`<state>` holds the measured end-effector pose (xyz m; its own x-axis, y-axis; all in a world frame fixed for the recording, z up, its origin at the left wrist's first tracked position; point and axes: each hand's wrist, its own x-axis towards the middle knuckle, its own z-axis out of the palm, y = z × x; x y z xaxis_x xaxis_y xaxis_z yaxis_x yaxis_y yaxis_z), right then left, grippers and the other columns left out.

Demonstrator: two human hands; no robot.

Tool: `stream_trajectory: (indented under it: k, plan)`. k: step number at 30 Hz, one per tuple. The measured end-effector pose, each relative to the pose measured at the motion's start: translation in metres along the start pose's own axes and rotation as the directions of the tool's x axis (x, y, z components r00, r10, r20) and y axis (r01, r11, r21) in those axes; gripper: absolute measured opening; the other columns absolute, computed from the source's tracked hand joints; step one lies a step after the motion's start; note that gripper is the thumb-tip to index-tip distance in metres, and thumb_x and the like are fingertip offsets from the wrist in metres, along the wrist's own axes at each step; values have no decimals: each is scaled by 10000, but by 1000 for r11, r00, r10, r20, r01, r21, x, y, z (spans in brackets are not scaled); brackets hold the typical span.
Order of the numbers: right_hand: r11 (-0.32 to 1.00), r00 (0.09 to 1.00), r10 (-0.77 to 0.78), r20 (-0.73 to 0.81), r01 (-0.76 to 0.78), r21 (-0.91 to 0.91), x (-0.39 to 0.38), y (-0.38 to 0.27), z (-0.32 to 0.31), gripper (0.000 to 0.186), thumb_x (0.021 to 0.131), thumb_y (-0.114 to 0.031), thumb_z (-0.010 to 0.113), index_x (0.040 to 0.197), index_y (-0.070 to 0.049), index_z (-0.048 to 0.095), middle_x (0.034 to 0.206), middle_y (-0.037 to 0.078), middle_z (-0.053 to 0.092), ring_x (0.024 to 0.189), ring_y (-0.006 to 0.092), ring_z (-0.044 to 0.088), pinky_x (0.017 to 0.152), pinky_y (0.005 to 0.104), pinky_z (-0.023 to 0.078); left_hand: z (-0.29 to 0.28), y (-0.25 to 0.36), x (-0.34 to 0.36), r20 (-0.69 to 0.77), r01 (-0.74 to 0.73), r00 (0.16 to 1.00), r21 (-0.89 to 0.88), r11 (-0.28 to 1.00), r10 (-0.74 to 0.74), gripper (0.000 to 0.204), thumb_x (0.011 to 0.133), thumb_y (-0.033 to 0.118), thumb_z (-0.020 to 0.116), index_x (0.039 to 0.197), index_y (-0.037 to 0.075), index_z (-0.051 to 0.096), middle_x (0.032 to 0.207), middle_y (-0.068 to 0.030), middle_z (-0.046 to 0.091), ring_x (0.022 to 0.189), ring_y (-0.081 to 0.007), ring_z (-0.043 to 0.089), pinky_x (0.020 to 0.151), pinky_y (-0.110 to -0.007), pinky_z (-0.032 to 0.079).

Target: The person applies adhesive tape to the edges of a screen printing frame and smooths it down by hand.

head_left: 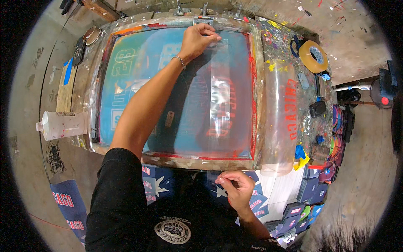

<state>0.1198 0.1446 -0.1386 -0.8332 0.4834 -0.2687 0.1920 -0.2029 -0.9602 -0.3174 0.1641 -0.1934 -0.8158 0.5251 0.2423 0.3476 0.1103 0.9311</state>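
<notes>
A wood-framed printing screen [176,105] with teal and reddish mesh fills the middle of the view. Over its right half a shiny strip of clear tape [220,101] runs from the far side toward me. At the strip's far end, close to the hinge clamp [204,20], my left hand [197,41] is closed in a pinch on the tape. My right hand [238,188], just off the near edge of the frame, pinches the tape's near end. Left forearm and its shadow cover part of the stencil lettering.
Right of the frame lie a clear plastic sheet [277,122] with red lettering and a tape roll [314,56] on a paint-spattered table. A white bottle [63,125] is at the left. Printed navy pieces [69,204] and stacked coloured pieces [308,189] sit nearer me.
</notes>
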Motion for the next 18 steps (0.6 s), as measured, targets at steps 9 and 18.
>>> stream_trajectory:
  k: [9,18]
  plan:
    - [998,999,48,-7,-49,-31,0,-9,3,110,855,-10,724,929,53,672,863,124,738,809,160,715,745,267,560,1,-8,3,9,-18,1000,4,1000,18,225,821,93,772,980,-18,659,864,-73,748,778,-91,675,684,-233,530]
    - [1000,999,29,31,-28,-5,5,-8,8,70,874,24,686,923,40,639,838,136,726,767,167,710,648,250,557,7,-16,2,-37,-58,997,60,997,61,269,737,174,826,923,17,712,832,-68,756,719,-97,674,677,-255,514]
